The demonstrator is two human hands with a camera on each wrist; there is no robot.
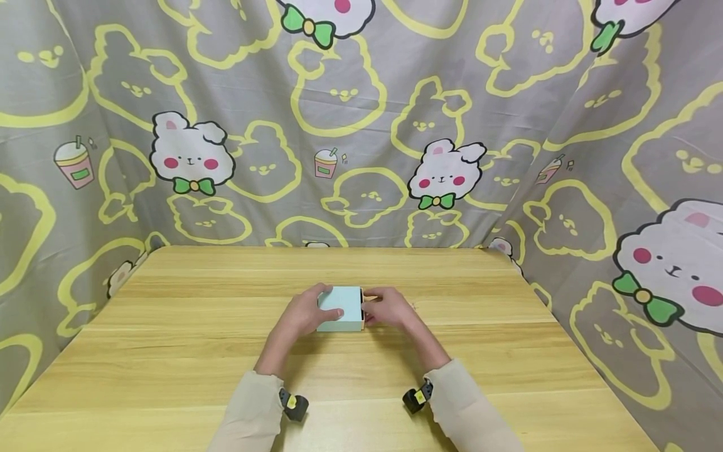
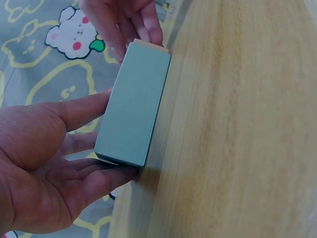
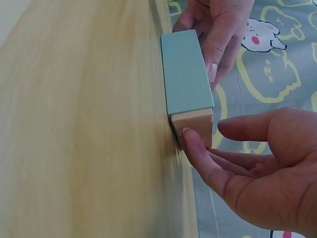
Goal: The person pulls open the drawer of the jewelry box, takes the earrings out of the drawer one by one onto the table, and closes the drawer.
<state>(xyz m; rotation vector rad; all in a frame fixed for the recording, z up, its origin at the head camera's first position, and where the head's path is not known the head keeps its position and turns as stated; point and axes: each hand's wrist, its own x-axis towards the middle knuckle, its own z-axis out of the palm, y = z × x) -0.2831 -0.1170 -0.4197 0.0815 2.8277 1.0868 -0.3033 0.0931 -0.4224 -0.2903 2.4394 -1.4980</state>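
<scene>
A pale blue-green sleeve box (image 1: 343,301) lies on the wooden table, and a tan inner drawer (image 3: 194,121) sticks out a little from its right end. My left hand (image 1: 305,310) holds the sleeve at its left end, with the thumb laid on the top and the fingers about the far side and end. At the other end is my right hand (image 1: 388,306); one fingertip touches the end of the drawer in the right wrist view. The right thumb (image 3: 242,128) stands a little apart from the box there. What is inside the drawer is hidden.
The wooden table (image 1: 198,351) reaches out on all sides of the box. A grey curtain (image 1: 350,69) with yellow outlines and white cartoon bears hangs behind it and at both sides. Small black cameras (image 1: 296,407) sit on both wrists by the beige sleeves.
</scene>
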